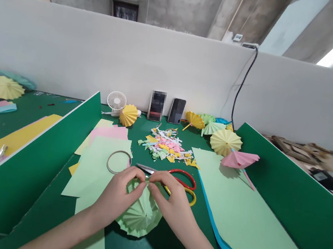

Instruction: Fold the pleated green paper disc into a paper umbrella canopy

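Note:
A light green pleated paper disc (141, 217), fanned out like a little parasol top, is held over the green tabletop in front of me. My left hand (120, 193) pinches its far rim between thumb and fingers. Right beside it, my right hand (175, 199) pinches the same rim, so the fingertips of both hands nearly meet. Just beyond the hands lie scissors (194, 183) with one red and one yellow handle loop, partly covered by my right hand. A thin round ring (108, 163) rests on light green paper sheets (96, 168) left of my hands.
Colourful paper scraps (167, 145) are heaped past the scissors. Green sheets over blue ones (252, 218) lie right. Finished paper parasols (226, 142), two phones (177, 110) and a small white fan (116, 101) stand at the back. Low green dividers (65, 142) flank the space.

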`<state>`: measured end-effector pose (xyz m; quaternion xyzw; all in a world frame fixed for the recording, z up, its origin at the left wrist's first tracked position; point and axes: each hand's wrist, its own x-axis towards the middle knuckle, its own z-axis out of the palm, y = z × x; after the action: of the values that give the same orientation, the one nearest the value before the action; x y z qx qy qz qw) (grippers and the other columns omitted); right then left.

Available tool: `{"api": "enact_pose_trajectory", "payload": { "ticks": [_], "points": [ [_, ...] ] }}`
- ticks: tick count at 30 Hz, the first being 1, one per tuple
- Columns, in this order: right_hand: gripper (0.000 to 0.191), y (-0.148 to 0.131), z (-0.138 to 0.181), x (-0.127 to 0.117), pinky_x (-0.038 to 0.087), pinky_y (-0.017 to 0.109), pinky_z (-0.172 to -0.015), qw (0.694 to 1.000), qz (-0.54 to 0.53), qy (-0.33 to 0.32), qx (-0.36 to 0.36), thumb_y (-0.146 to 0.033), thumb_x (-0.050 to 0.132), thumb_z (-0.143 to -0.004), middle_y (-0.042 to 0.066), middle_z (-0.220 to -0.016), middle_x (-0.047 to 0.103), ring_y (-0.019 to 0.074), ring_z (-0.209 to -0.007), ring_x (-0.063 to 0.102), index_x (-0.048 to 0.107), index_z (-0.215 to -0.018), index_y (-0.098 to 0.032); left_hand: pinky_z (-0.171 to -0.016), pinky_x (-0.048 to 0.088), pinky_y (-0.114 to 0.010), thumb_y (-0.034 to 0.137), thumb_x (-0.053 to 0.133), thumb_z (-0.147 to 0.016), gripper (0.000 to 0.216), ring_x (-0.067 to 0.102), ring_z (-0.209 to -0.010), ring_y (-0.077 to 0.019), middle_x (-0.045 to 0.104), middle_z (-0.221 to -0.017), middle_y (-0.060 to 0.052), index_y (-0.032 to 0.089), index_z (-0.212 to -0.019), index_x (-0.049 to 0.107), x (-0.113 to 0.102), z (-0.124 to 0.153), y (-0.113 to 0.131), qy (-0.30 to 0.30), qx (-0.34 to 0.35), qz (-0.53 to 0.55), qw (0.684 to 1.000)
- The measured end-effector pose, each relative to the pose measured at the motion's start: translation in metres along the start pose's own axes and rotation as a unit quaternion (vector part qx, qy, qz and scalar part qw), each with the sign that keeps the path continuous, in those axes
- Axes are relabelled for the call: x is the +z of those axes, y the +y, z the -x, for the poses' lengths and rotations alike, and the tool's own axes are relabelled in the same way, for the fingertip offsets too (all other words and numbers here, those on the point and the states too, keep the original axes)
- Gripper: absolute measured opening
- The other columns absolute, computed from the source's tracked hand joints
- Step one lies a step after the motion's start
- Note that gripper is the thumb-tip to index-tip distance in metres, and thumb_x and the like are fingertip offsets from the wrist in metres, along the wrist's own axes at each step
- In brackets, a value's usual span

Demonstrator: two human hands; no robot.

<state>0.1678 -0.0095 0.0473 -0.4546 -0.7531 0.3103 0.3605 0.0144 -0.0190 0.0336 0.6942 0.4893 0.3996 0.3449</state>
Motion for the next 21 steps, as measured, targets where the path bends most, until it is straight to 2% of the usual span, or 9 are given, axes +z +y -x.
{"api": "enact_pose_trajectory", "payload": {
  "ticks": [7, 11, 16, 21],
  "points": [
    [0.009, -0.0003, 0.0002, 0.0034, 0.042, 0.026, -0.065, 0.997, -0.033, 0.009, 0.063, -0.014, 0.046, -0.072, 0.001, -0.073, 0.058, 0.0154, -0.071, 0.055, 0.047, -0.064, -0.019, -0.065, 0.04, -0.022, 0.027, 0.041, -0.083, 0.011, 0.051, -0.072, -0.0127, 0.054, -0.076, 0.001, 0.02, -0.079, 0.049, 0.0016, 0.0011, -0.0008, -0.004, -0.028, 0.03, 0.999],
    [0.01, -0.0011, 0.0005, 0.0053, 0.042, 0.026, -0.066, 0.997, -0.037, 0.008, 0.07, -0.013, 0.046, -0.07, 0.001, -0.072, 0.058, 0.0154, -0.071, 0.054, 0.045, -0.063, -0.019, -0.069, 0.04, -0.021, 0.021, 0.042, -0.08, 0.01, 0.052, -0.078, -0.0131, 0.057, -0.081, 0.0, 0.021, -0.084, 0.05, 0.0002, 0.0001, 0.0007, -0.013, -0.042, 0.05, 0.998],
    [0.009, -0.0012, 0.0015, 0.0053, 0.042, 0.027, -0.066, 0.997, -0.029, 0.002, 0.074, -0.013, 0.047, -0.07, 0.001, -0.072, 0.058, 0.0157, -0.071, 0.054, 0.047, -0.063, -0.019, -0.062, 0.038, -0.021, 0.02, 0.043, -0.078, 0.01, 0.048, -0.069, -0.0127, 0.052, -0.071, 0.001, 0.019, -0.076, 0.052, -0.0015, -0.0007, 0.002, -0.038, -0.052, 0.019, 0.998],
    [0.009, -0.0022, 0.0013, 0.0047, 0.042, 0.026, -0.064, 0.997, -0.021, 0.004, 0.068, -0.013, 0.047, -0.069, 0.001, -0.07, 0.058, 0.0153, -0.068, 0.054, 0.048, -0.063, -0.019, -0.059, 0.037, -0.02, 0.021, 0.043, -0.077, 0.009, 0.045, -0.065, -0.0119, 0.049, -0.068, 0.002, 0.018, -0.074, 0.051, -0.0029, -0.002, 0.0025, -0.051, -0.067, 0.05, 0.995]
  ]
}}
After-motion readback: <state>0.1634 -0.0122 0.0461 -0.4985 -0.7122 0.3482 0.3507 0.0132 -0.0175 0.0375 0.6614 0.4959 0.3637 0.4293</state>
